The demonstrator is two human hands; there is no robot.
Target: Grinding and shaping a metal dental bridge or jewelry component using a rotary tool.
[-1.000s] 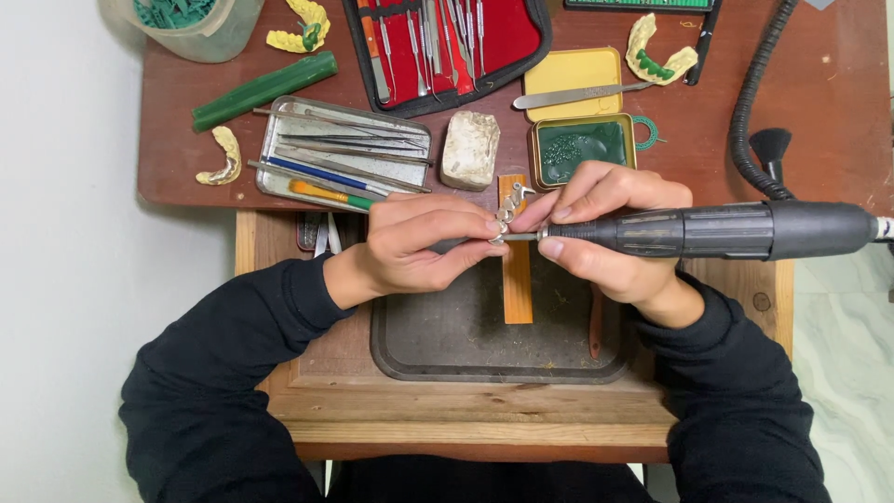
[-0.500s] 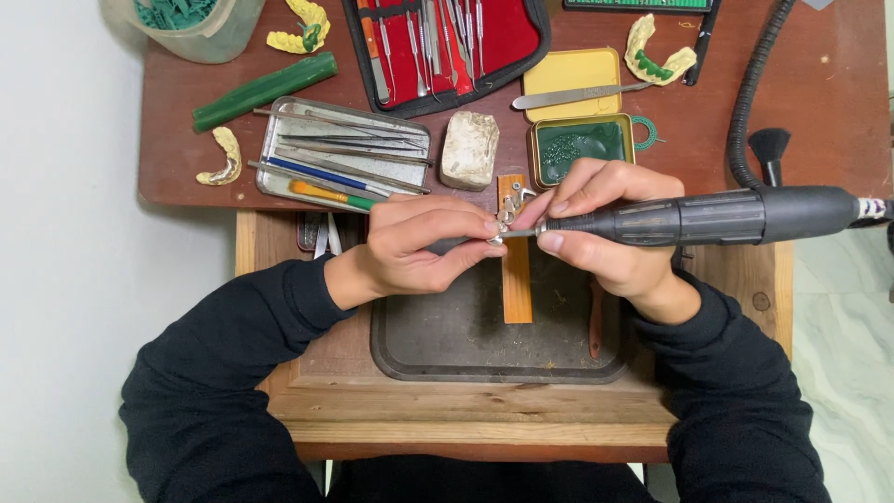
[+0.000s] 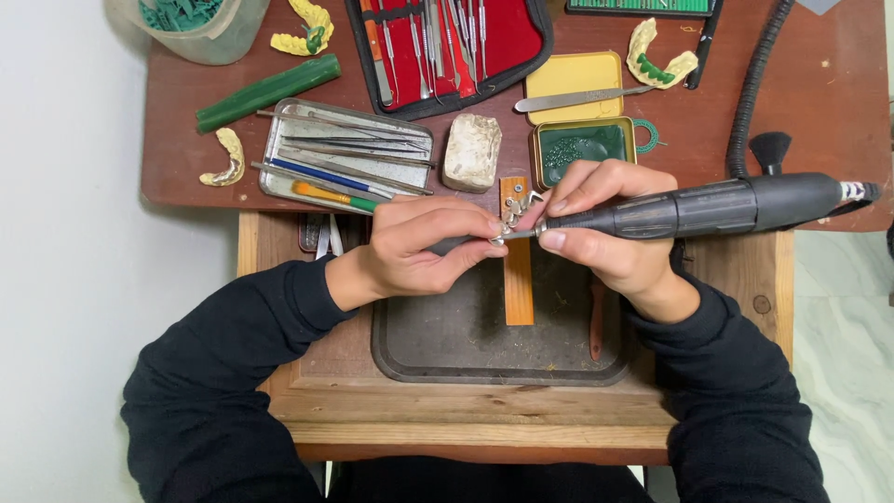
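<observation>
Clearly the grinding is under way, not finished: the left hand is pinched shut on a small metal framework, held over the wooden bench pin at the worktop's front middle. The right hand is clamped around the black rotary handpiece, its tip touching the piece. How much metal remains to smooth is probably too small to judge.
</observation>
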